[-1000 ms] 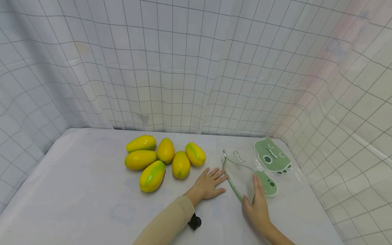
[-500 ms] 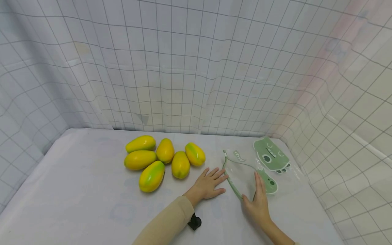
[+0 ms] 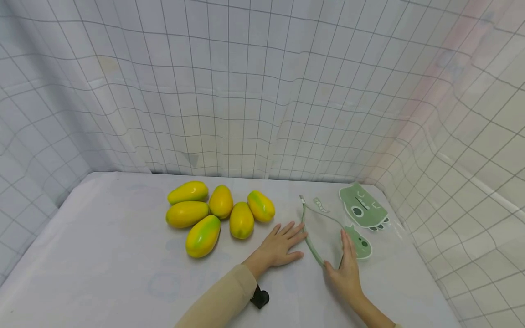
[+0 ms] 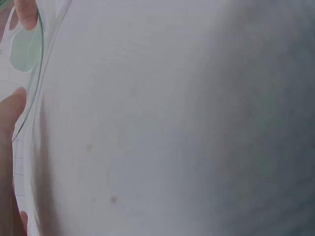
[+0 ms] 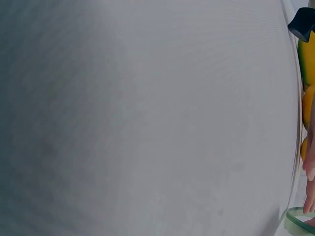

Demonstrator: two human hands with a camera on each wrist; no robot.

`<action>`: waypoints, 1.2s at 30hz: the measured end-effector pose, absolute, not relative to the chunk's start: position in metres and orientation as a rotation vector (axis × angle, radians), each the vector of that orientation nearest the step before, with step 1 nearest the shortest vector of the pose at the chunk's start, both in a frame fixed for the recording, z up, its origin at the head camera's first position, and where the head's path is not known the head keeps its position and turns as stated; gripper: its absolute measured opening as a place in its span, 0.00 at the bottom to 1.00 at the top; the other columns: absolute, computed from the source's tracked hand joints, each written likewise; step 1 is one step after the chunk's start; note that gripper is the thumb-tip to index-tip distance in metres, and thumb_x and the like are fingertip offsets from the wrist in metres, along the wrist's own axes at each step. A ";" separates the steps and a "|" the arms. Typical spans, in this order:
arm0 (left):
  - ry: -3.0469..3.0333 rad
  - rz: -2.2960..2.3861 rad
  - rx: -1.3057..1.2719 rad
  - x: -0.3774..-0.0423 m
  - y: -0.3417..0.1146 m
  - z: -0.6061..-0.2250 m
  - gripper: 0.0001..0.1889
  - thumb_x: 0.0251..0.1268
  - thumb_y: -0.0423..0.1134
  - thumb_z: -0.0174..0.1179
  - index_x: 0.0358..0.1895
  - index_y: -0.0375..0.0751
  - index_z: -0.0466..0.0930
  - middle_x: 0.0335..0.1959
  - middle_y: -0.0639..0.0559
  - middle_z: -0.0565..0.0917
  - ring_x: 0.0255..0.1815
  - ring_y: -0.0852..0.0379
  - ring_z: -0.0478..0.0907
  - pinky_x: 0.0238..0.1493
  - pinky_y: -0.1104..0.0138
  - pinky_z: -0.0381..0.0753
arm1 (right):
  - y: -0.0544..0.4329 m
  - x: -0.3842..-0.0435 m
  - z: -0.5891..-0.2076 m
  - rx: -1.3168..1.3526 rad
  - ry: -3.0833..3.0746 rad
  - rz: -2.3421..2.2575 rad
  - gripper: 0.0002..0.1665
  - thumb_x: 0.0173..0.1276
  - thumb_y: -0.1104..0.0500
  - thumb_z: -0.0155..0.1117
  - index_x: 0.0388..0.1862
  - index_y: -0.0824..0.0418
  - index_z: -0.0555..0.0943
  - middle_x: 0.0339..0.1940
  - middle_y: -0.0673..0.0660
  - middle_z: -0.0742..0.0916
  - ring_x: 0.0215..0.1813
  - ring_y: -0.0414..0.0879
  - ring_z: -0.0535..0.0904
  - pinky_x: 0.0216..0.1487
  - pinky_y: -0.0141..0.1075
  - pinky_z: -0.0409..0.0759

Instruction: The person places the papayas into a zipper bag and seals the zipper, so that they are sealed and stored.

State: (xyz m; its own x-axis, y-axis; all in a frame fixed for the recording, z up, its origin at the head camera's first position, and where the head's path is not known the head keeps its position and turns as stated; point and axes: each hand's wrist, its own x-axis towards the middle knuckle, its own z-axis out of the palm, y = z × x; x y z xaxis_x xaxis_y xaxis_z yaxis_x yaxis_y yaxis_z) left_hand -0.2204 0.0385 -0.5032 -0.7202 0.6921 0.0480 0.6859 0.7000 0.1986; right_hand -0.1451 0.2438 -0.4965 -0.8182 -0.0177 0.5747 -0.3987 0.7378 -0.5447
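A clear plastic zip bag (image 3: 364, 209) with green dinosaur prints lies at the table's right side. Its green-edged mouth (image 3: 315, 252) faces the hands, the two edges parted into a loop. My left hand (image 3: 280, 247) lies flat with fingers spread, the fingertips at the mouth's left end near the slider. At the other end is my right hand (image 3: 347, 275), its fingers straight and together and its thumb apart, with the tips at the two edges. The right thumb (image 4: 15, 104) shows beside the rim in the left wrist view. In the right wrist view, left fingers come close to the green rim (image 5: 295, 223).
Several yellow-green mangoes (image 3: 203, 236) lie in a cluster left of my left hand. A black wrist camera piece (image 3: 260, 297) shows under the left sleeve (image 3: 223, 296). White grid-patterned curtains (image 3: 229, 114) stand behind the table and on both sides.
The bag's slider end has lifted slightly, and its mouth edges are a little further apart. My left fingers have shifted slightly away from me. The right hand has moved up slightly; the mangoes lie unchanged.
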 end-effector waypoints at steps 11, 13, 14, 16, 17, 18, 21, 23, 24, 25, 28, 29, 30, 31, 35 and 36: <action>2.954 0.437 1.180 -0.206 0.029 -0.490 0.33 0.67 0.61 0.39 0.72 0.55 0.48 0.74 0.56 0.45 0.73 0.53 0.43 0.70 0.49 0.45 | 0.244 -0.146 -0.498 0.305 -2.365 0.930 0.64 0.27 0.81 0.72 0.68 0.72 0.53 0.64 0.73 0.62 0.60 0.69 0.61 0.63 0.14 0.48; 2.996 0.423 1.176 -0.201 0.024 -0.486 0.34 0.66 0.61 0.41 0.72 0.53 0.48 0.73 0.54 0.47 0.73 0.53 0.45 0.70 0.50 0.45 | 0.245 -0.146 -0.499 0.300 -2.363 0.931 0.65 0.27 0.81 0.72 0.69 0.71 0.53 0.65 0.73 0.62 0.60 0.69 0.62 0.62 0.13 0.49; 3.025 0.417 1.175 -0.199 0.022 -0.484 0.34 0.66 0.61 0.42 0.72 0.52 0.49 0.73 0.54 0.49 0.72 0.53 0.46 0.70 0.50 0.46 | 0.245 -0.146 -0.499 0.299 -2.359 0.931 0.64 0.27 0.81 0.72 0.69 0.71 0.53 0.65 0.73 0.62 0.60 0.68 0.62 0.61 0.13 0.49; 3.088 0.417 1.169 -0.194 0.016 -0.482 0.35 0.65 0.61 0.44 0.71 0.51 0.50 0.72 0.52 0.53 0.71 0.53 0.50 0.70 0.51 0.48 | 0.246 -0.146 -0.499 0.300 -2.354 0.933 0.64 0.27 0.81 0.72 0.68 0.72 0.53 0.65 0.73 0.62 0.60 0.67 0.63 0.61 0.12 0.50; 3.120 0.429 1.168 -0.192 0.013 -0.481 0.35 0.64 0.60 0.45 0.71 0.50 0.51 0.71 0.52 0.55 0.70 0.52 0.52 0.69 0.51 0.49 | 0.246 -0.146 -0.499 0.301 -2.351 0.937 0.64 0.27 0.81 0.72 0.68 0.72 0.53 0.64 0.73 0.62 0.60 0.67 0.63 0.61 0.12 0.51; 3.147 0.454 1.157 -0.190 0.009 -0.479 0.36 0.63 0.60 0.47 0.71 0.49 0.52 0.71 0.52 0.57 0.70 0.52 0.54 0.69 0.52 0.50 | 0.246 -0.146 -0.500 0.300 -2.350 0.939 0.64 0.27 0.81 0.71 0.68 0.72 0.53 0.64 0.73 0.62 0.60 0.67 0.63 0.61 0.13 0.51; 3.225 0.587 1.105 -0.184 -0.004 -0.476 0.36 0.60 0.58 0.52 0.69 0.48 0.55 0.68 0.51 0.62 0.68 0.52 0.58 0.68 0.51 0.54 | 0.245 -0.146 -0.500 0.295 -2.354 0.951 0.64 0.28 0.81 0.71 0.69 0.71 0.52 0.65 0.73 0.62 0.60 0.67 0.63 0.61 0.12 0.51; 3.272 0.676 1.047 -0.181 -0.013 -0.473 0.36 0.59 0.57 0.55 0.69 0.47 0.58 0.67 0.51 0.64 0.67 0.52 0.59 0.67 0.51 0.55 | 0.245 -0.146 -0.500 0.293 -2.358 0.958 0.65 0.28 0.81 0.71 0.69 0.70 0.52 0.65 0.72 0.62 0.59 0.68 0.62 0.60 0.12 0.51; 3.295 0.717 1.013 -0.179 -0.017 -0.472 0.36 0.58 0.56 0.56 0.68 0.47 0.59 0.66 0.51 0.65 0.66 0.52 0.60 0.67 0.51 0.55 | 0.246 -0.146 -0.501 0.291 -2.359 0.959 0.65 0.28 0.81 0.71 0.69 0.70 0.52 0.65 0.72 0.61 0.60 0.67 0.62 0.60 0.12 0.51; 3.323 0.745 0.986 -0.178 -0.022 -0.471 0.36 0.57 0.56 0.57 0.67 0.46 0.60 0.66 0.51 0.66 0.66 0.52 0.61 0.67 0.51 0.56 | 0.246 -0.146 -0.501 0.291 -2.359 0.959 0.65 0.28 0.82 0.71 0.69 0.70 0.52 0.65 0.72 0.61 0.60 0.67 0.62 0.60 0.12 0.51; 3.404 0.808 0.908 -0.175 -0.039 -0.469 0.36 0.54 0.54 0.60 0.65 0.44 0.63 0.63 0.49 0.68 0.64 0.51 0.63 0.65 0.50 0.59 | 0.246 -0.147 -0.501 0.294 -2.358 0.950 0.66 0.28 0.81 0.71 0.70 0.69 0.52 0.65 0.72 0.62 0.60 0.67 0.63 0.59 0.12 0.52; 3.429 0.830 0.888 -0.174 -0.044 -0.468 0.36 0.53 0.53 0.62 0.65 0.43 0.64 0.62 0.48 0.69 0.63 0.50 0.64 0.64 0.49 0.60 | 0.246 -0.147 -0.501 0.295 -2.356 0.949 0.66 0.27 0.81 0.71 0.70 0.69 0.52 0.65 0.72 0.62 0.60 0.66 0.63 0.60 0.12 0.52; 3.454 0.852 0.868 -0.172 -0.050 -0.468 0.36 0.52 0.52 0.63 0.64 0.43 0.65 0.61 0.47 0.70 0.62 0.50 0.65 0.64 0.49 0.60 | 0.246 -0.147 -0.501 0.293 -2.357 0.947 0.65 0.28 0.81 0.71 0.70 0.69 0.52 0.65 0.72 0.62 0.60 0.66 0.63 0.60 0.12 0.52; 3.474 0.880 0.849 -0.171 -0.056 -0.468 0.36 0.50 0.51 0.64 0.64 0.42 0.65 0.61 0.47 0.71 0.61 0.49 0.65 0.63 0.48 0.61 | 0.246 -0.147 -0.500 0.290 -2.359 0.948 0.65 0.28 0.81 0.71 0.70 0.69 0.52 0.65 0.72 0.62 0.59 0.66 0.63 0.60 0.12 0.52; 3.540 0.992 0.755 -0.166 -0.076 -0.469 0.38 0.44 0.48 0.68 0.62 0.40 0.66 0.58 0.44 0.71 0.59 0.46 0.66 0.61 0.49 0.63 | 0.246 -0.146 -0.500 0.281 -2.363 0.958 0.65 0.28 0.81 0.71 0.70 0.69 0.52 0.65 0.72 0.62 0.59 0.65 0.63 0.60 0.12 0.52; 3.553 1.015 0.732 -0.164 -0.081 -0.470 0.39 0.43 0.47 0.69 0.62 0.40 0.66 0.58 0.44 0.72 0.58 0.46 0.66 0.60 0.49 0.63 | 0.246 -0.146 -0.500 0.279 -2.365 0.957 0.65 0.28 0.81 0.71 0.70 0.69 0.52 0.65 0.72 0.62 0.59 0.65 0.63 0.60 0.12 0.52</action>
State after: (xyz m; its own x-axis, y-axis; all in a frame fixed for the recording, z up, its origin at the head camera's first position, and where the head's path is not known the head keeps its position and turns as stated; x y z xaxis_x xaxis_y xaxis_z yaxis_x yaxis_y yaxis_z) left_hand -0.1643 -0.0812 -0.4704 -0.7422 0.1741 0.6472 0.4896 0.8003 0.3462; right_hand -0.1460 0.2461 -0.4997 -0.8177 0.0184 0.5753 -0.3869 0.7224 -0.5731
